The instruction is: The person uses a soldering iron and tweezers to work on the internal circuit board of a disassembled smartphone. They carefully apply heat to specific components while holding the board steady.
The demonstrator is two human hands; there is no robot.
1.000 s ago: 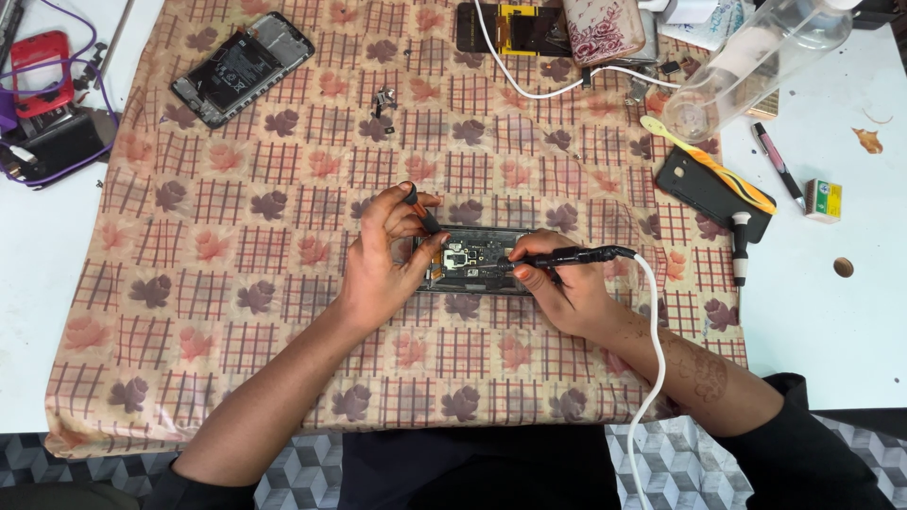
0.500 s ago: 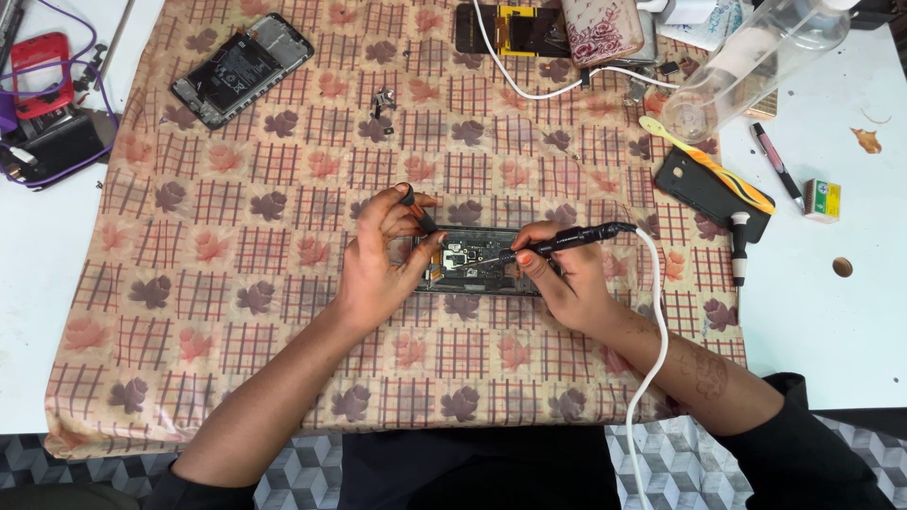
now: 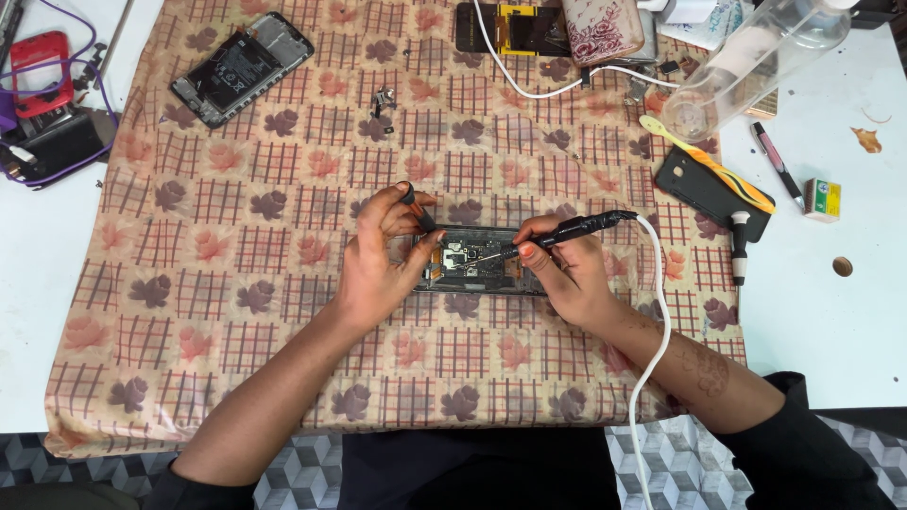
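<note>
On cloth [image 3: 283, 312], left hand [image 3: 378, 260] grips opened phone [image 3: 477, 260] w/ small tool; right hand [image 3: 567, 274] pinches corded iron [image 3: 567, 229].

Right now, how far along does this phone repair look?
Done: the opened phone lies with its back off, circuit board bare. In hand: the right hand touches a corded soldering pen to the board; the left hand steadies the frame. Left: it remains uncovered.
</note>
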